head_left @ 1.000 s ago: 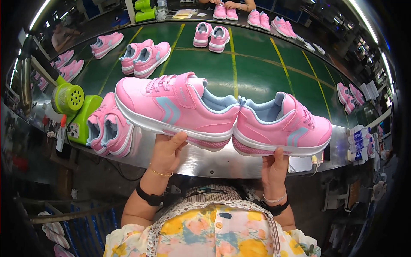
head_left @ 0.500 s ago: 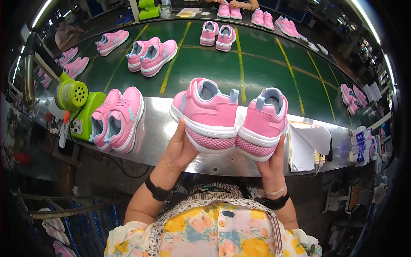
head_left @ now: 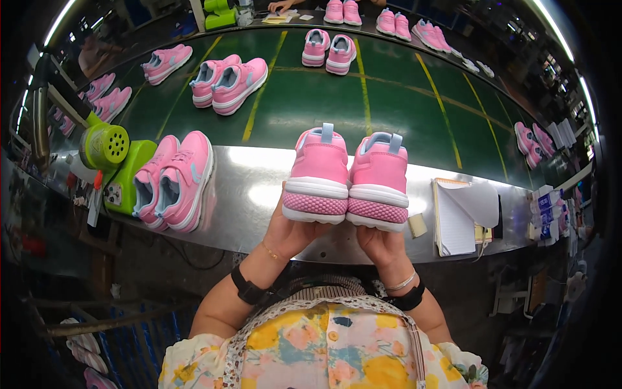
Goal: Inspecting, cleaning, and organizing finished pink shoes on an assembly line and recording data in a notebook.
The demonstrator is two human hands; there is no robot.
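Two pink sneakers are held side by side over the steel table edge, heels toward me, with light blue pull tabs and white soles. My left hand [head_left: 289, 228] grips the left sneaker [head_left: 317, 162] from below, the thumb up along its outer side. My right hand [head_left: 382, 247] grips the right sneaker [head_left: 381, 170] from underneath; most of its fingers are hidden beneath the sole. The sneakers touch each other along their soles. Left of them, another pair of pink sneakers [head_left: 186, 188] stands on the steel surface [head_left: 249, 175].
A green hot-air machine [head_left: 129, 168] stands at the left. On the right lie an open notebook [head_left: 455, 223] and a small beige block [head_left: 417, 225]. Beyond, a green conveyor belt [head_left: 311, 107] with yellow lines carries several pink pairs. Across it, a co-worker's hand [head_left: 282, 6] rests near papers.
Both sneakers have turned so their heels face me squarely, and my hands have come closer together. The beige block now shows. Across the belt, the co-worker's hands have left a pair of sneakers.
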